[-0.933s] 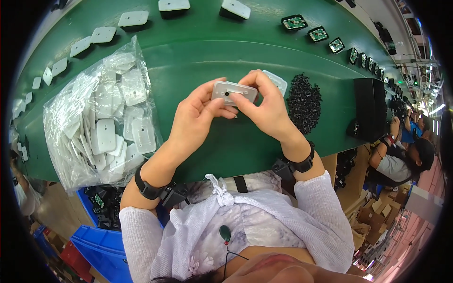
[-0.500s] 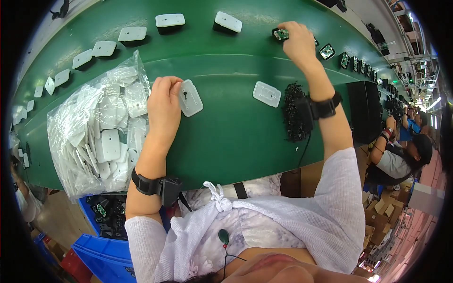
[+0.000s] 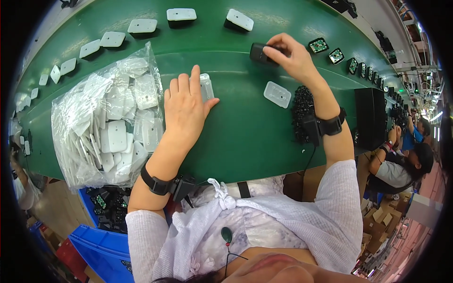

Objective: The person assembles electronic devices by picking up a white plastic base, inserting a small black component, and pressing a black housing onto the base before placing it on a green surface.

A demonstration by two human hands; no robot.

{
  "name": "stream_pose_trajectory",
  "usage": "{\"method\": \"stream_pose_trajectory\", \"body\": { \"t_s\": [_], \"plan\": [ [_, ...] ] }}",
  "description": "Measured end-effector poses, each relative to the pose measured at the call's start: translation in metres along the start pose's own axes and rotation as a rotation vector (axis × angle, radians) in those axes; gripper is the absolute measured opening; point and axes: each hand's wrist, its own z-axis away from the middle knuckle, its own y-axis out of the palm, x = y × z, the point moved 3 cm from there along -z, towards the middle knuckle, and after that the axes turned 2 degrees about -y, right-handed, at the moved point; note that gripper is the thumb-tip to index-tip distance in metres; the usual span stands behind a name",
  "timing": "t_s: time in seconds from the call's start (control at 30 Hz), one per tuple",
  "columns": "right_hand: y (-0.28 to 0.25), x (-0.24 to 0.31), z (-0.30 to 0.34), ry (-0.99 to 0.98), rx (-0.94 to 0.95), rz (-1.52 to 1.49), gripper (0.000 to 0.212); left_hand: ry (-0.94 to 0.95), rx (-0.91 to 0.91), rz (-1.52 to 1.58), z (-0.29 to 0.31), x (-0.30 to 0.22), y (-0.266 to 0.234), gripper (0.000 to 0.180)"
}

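A black plastic housing (image 3: 259, 53) is in my right hand (image 3: 293, 57), thumb on its near face and fingers behind it, above the green work surface. Its closed side faces me, so whatever is inside is hidden. My left hand (image 3: 185, 107) lies palm down with fingers stretched and thumb apart, partly covering a white plastic cover (image 3: 206, 85). Another white cover (image 3: 277, 95) with small holes lies to the right, below the housing. Beside it is a pile of tiny black parts (image 3: 302, 115), too small to make out singly.
A clear bag (image 3: 106, 122) full of white covers lies left of my left arm. White-topped black housings (image 3: 181, 17) curve along the far side. At the right, open housings with green circuit boards (image 3: 318, 45) stand near a black box (image 3: 369, 118). Blue bins (image 3: 101, 254) sit lower left.
My right hand has drawn the housing nearer and leftward, turning its circuit-board side out of sight. My left hand has opened from its curl and moved right over the white cover.
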Motion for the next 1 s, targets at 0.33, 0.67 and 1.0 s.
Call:
{"method": "stream_pose_trajectory", "body": {
  "t_s": [0.33,0.67,1.0],
  "plan": [
    [0.012,0.025,0.033,-0.321,0.036,0.383,0.042,0.289,-0.021,0.443,-0.008,0.002,0.003,0.056],
    [0.063,0.088,0.041,-0.56,0.098,0.075,0.039,0.129,-0.075,0.64,-0.007,0.013,-0.01,0.049],
    [0.081,0.076,0.045,-0.603,0.09,0.171,0.036,0.208,-0.04,0.306,0.001,0.012,-0.008,0.048]
  ]
}}
